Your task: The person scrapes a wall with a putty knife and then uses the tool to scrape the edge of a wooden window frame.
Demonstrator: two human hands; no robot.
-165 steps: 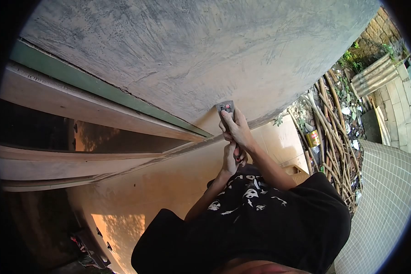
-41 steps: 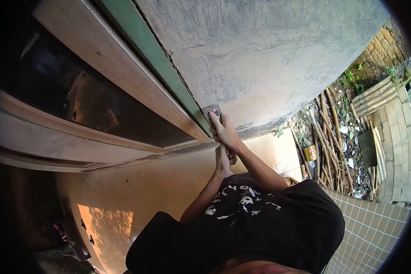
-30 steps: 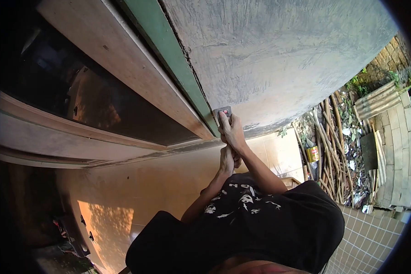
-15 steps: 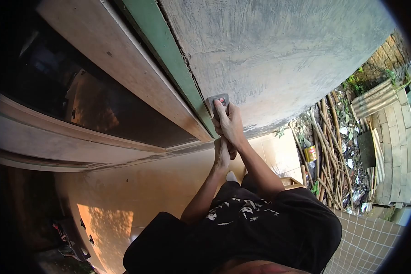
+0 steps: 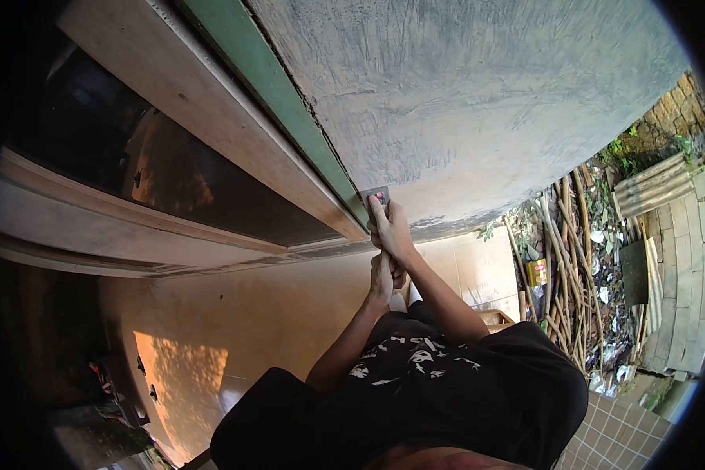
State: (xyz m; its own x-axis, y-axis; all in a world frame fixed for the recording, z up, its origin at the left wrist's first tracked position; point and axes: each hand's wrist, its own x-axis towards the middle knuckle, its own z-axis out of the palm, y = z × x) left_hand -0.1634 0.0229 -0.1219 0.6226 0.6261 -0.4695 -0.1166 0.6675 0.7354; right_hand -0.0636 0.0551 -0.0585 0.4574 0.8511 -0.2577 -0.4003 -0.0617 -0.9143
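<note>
My right hand [image 5: 393, 229] is closed round a flat grey scraper [image 5: 378, 193] with a small red mark, its blade against the rough grey wall [image 5: 462, 102]. Just below it, my left hand [image 5: 382, 276] is closed at the lower part of the same tool, close to my right hand. The green frame strip [image 5: 290, 117] runs along the wall's left edge, and the tool is beside its lower end. Most of the handle is hidden by my fingers.
A wooden frame with dark glass [image 5: 211, 180] stands at the left. Tan floor tiles [image 5: 290, 313] lie below, with a wooden stool [image 5: 495, 318] near my right arm. Sticks [image 5: 560, 266], a yellow container [image 5: 536, 272] and rubble lie at the right.
Both hands and the scraper have moved slightly down along the wall beside the green strip. The view has shifted a little. My grip looks the same.
</note>
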